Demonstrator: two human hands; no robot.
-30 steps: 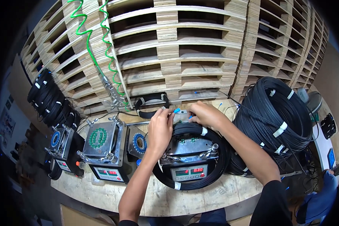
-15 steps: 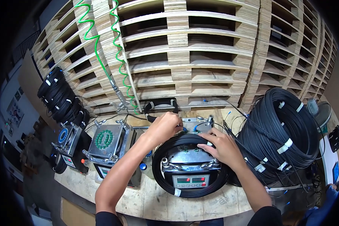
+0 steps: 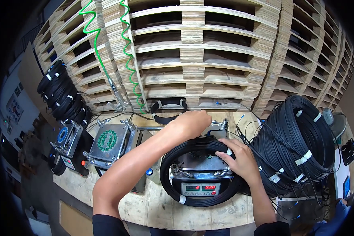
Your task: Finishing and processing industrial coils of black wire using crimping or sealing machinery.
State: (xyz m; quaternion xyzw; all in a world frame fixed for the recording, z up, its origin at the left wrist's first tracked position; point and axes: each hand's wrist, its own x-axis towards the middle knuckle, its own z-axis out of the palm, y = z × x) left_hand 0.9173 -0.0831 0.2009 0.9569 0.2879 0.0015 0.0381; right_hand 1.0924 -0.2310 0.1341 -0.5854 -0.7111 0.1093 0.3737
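Note:
A coil of black cable [image 3: 173, 196], bound with white tape, leans around the front of a metal-topped machine [image 3: 196, 161] with a lit red display. My right hand [image 3: 240, 157] grips the coil's upper right side, thumb on the inner side and fingers over the top. Beyond the coil, my left hand [image 3: 192, 124] is closed above the back of the machine's metal top. Its fingertips point down and away, so whatever they hold is hidden. Dark cable ends lie on the plate between my two hands.
Two similar machines, one with a green ring of connectors [image 3: 107, 141], stand to the left. A big stack of black cable coils [image 3: 291, 145] fills the right side. A small coil [image 3: 169, 110] lies behind. Wooden pallets [image 3: 192, 47] rise at the back, with green air hoses [image 3: 96, 43] hanging.
My left hand has shifted right and now covers the machine's back edge, where a blue connector showed. The display reading has changed. My right hand stays at the coil.

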